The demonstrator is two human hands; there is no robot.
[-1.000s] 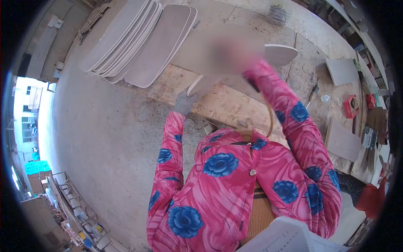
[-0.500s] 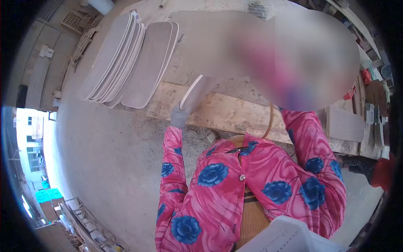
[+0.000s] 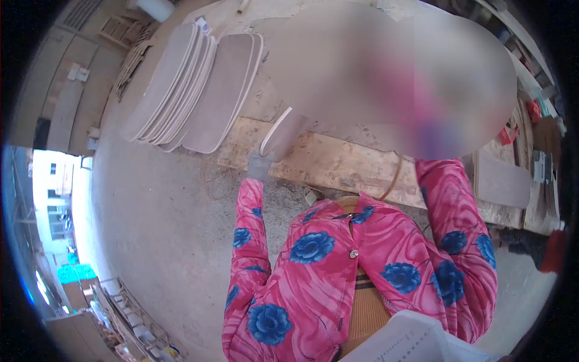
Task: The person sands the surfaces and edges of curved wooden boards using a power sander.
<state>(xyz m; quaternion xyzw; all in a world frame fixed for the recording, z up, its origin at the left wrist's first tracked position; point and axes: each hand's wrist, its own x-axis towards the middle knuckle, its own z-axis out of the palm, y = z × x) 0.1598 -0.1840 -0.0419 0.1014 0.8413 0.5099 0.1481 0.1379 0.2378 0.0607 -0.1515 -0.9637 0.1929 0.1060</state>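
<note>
My left hand [image 3: 259, 165], in a grey glove, grips the near end of a grey-brown board [image 3: 282, 136] with a pale rim. The board's far end runs into a blurred patch over the wooden workbench [image 3: 338, 160]. My right arm, in a pink sleeve with blue flowers, reaches forward into that same patch, and my right hand is hidden there. Left of the held board, a rounded board [image 3: 220, 96] lies beside a fanned stack of similar boards [image 3: 172, 87].
At the bench's right end lie flat grey boards [image 3: 500, 180] and a red container [image 3: 508, 134]. A brown hose [image 3: 395, 178] curves over the bench's near edge. Racks and boxes [image 3: 129, 314] stand on the floor at lower left.
Since the first frame, the camera view has shifted and my right sleeve has moved right and nearer my body. My left hand still holds the board, now lower in view.
</note>
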